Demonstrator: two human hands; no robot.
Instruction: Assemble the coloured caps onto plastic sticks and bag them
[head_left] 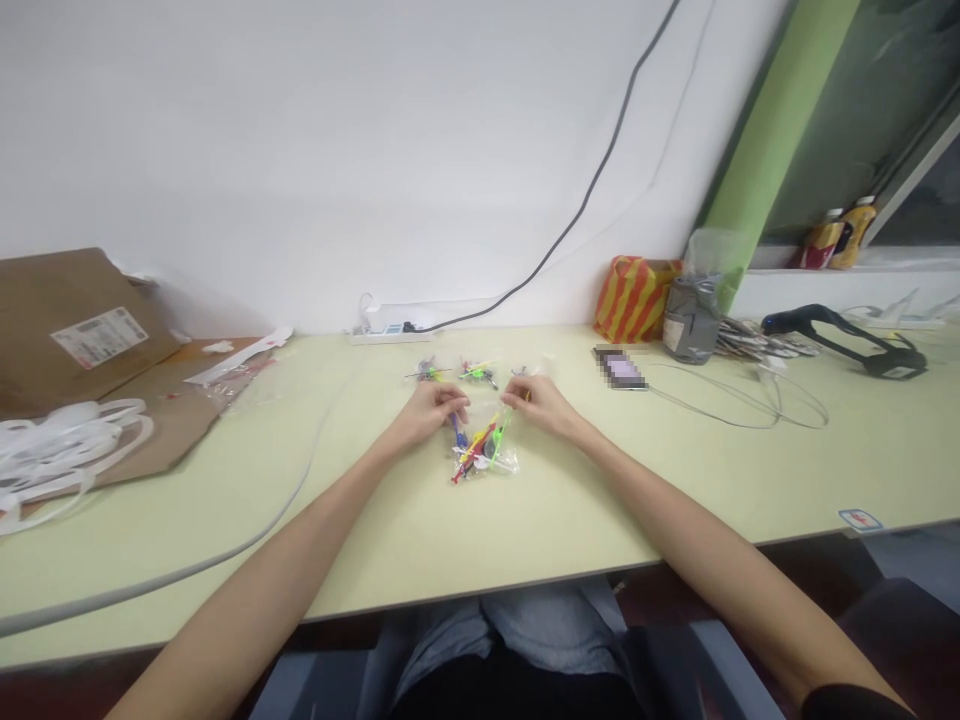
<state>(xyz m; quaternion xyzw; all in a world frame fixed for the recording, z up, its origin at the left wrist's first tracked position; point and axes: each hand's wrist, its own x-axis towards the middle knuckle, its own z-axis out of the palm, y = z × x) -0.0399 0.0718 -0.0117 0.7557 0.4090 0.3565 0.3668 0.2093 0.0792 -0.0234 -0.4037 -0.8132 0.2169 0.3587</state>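
Observation:
Between my hands is a clear plastic bag (pixel 484 450) of colourful plastic parts, among them red, yellow, green and blue pieces. My left hand (pixel 435 405) pinches the bag's upper left corner, its fingers closed. On the other side, my right hand (pixel 541 402) grips the upper right corner, thumb and fingers pressed together. The lower end of the bag hangs close to the table; whether it touches is hard to tell. Just beyond my hands lie a small cluster of parts (pixel 431 371) on the left, a second cluster (pixel 478 373) in the middle, and a partly hidden third one (pixel 520 371).
A power strip (pixel 391 330) with a black cable sits against the wall. To the right are a phone (pixel 620 368), a striped bag (pixel 630 300) and a dark pouch (pixel 691 318). At left, a cardboard box (pixel 45 340), white strapping (pixel 60 450) and a grey cable (pixel 247 540) lie on the table (pixel 390 540).

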